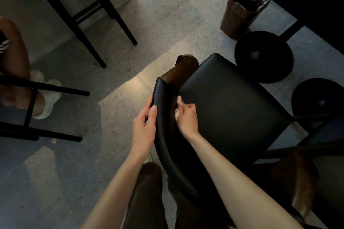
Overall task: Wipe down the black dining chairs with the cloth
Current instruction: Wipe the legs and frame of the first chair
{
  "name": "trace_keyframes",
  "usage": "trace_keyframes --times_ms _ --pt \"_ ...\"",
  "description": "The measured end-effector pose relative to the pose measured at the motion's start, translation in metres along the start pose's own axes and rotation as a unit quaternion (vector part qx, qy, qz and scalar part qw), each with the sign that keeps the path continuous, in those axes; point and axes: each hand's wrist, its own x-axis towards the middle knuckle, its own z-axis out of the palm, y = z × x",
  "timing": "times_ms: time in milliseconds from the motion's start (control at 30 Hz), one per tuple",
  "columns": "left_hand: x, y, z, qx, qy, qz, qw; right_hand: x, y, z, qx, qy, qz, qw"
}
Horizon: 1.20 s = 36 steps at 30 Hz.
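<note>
Here, right hand (188,118) presses cloth (178,100) against backrest (164,135) edge.

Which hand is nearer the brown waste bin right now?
Right. The right hand, holding the cloth against the chair back, is closer to the bin; the left hand grips the back's outer edge, farther away.

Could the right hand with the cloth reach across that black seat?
Probably yes: the right hand, gripping the cloth, is at the back edge of the seat, and nothing lies on it.

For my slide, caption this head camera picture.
Left hand grips the backrest of a black chair while the right hand wipes it with a white cloth.
</note>
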Motion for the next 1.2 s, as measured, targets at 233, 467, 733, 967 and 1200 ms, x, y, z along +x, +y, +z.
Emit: trace_keyframes --times_ms 233,467,733,967,1200 --pt "-0.002 0.004 0.001 0.018 0.007 -0.005 1.000 -0.029 0.060 -0.026 -0.128 -0.143 0.049 0.980" --pt "-0.008 0.010 -0.001 0.014 -0.006 -0.020 1.000 -0.026 -0.003 -0.047 0.071 -0.003 0.077 0.994" --pt "-0.030 -0.004 -0.014 0.026 -0.022 -0.018 0.999 -0.033 -0.026 -0.013 -0.057 -0.030 -0.036 0.997" --pt "-0.035 0.000 -0.008 0.019 -0.009 -0.033 0.999 -0.081 0.061 -0.055 -0.192 -0.189 -0.002 0.963" --pt "-0.043 -0.002 -0.014 0.003 -0.010 -0.033 0.999 -0.079 -0.037 -0.057 0.075 -0.092 0.066 0.991"
